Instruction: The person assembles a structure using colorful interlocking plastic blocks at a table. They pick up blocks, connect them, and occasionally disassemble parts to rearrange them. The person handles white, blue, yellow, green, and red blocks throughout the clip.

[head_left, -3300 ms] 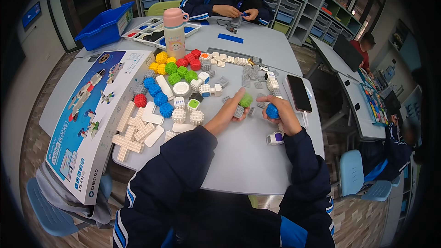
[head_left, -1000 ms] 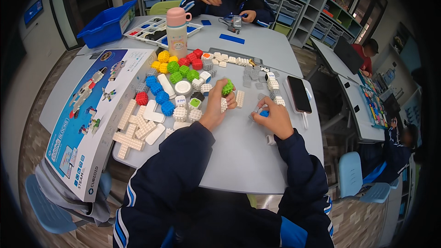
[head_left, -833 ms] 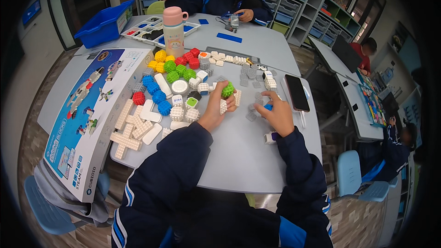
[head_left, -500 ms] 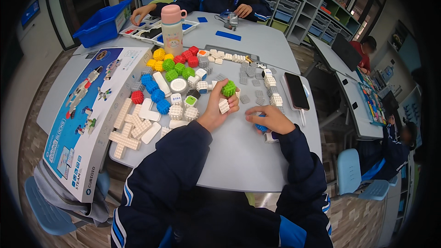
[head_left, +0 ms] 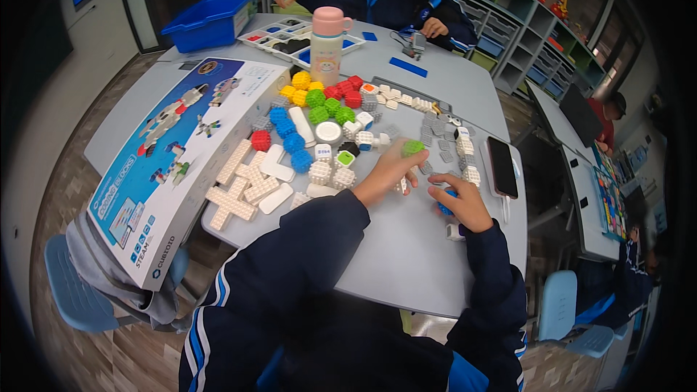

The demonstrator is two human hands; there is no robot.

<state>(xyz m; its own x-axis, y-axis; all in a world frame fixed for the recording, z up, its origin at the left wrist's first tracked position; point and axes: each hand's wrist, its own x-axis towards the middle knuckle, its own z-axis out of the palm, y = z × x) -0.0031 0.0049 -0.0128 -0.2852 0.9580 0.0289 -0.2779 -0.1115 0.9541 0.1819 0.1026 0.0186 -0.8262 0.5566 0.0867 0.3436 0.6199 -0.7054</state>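
Note:
My left hand point(head_left: 388, 170) is closed above the table, somewhat smeared by motion. A green studded block point(head_left: 413, 147) shows at its thumb and fingertips. Low by its fingers a white block point(head_left: 401, 186) partly shows, mostly covered by the hand. To the right, my right hand point(head_left: 468, 205) curls its fingers round a blue studded block point(head_left: 447, 203) close to the tabletop. Just below that hand sits a white cube point(head_left: 455, 231) with a dark side. Beyond both hands lie loose grey square plates point(head_left: 444, 147) and a column of white blocks point(head_left: 465, 147).
Coloured studded blocks point(head_left: 294, 143) and white beams point(head_left: 234, 203) crowd the left side. A pink-lidded bottle point(head_left: 326, 51), a large box point(head_left: 181, 160) and a blue bin point(head_left: 210, 22) stand farther back and left. A phone point(head_left: 502, 167) lies at right. Another person sits across.
My left hand has turned over, its back now hiding most of the white block. The right hand stays round the blue block. The whole view has shifted, moving the scene rightward.

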